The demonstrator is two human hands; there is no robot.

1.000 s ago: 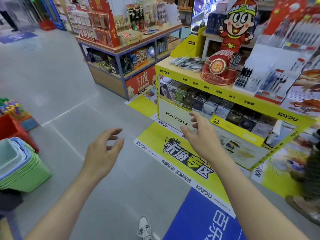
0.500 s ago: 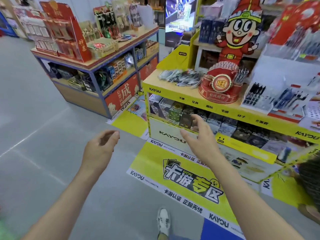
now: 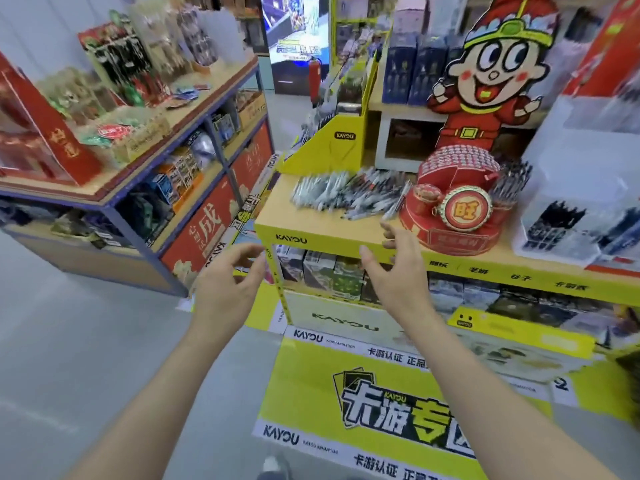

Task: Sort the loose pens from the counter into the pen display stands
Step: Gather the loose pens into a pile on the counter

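Note:
A heap of loose pens (image 3: pixel 346 194) lies on the yellow counter top (image 3: pixel 304 221), left of a round red pen display stand (image 3: pixel 453 213) topped by a cartoon figure. More pens stand upright in that stand at its right side. A white tiered pen display stand (image 3: pixel 568 230) with dark pens sits at the far right. My left hand (image 3: pixel 227 289) hovers below the counter's left corner, fingers loosely curled, holding nothing. My right hand (image 3: pixel 398 271) is raised in front of the counter's front edge, fingers spread and empty, just short of the pens.
A blue-framed wooden shelf unit (image 3: pixel 145 188) with red boxes and toys stands to the left across a grey floor aisle. Boxed cards fill the shelf (image 3: pixel 346 275) under the counter. A yellow floor mat (image 3: pixel 363 403) lies below. A yellow divider panel (image 3: pixel 336 147) rises behind the pens.
The view has come closer to the counter. Both hands have risen and moved forward toward the counter edge; the right hand now reaches the front edge near the pens.

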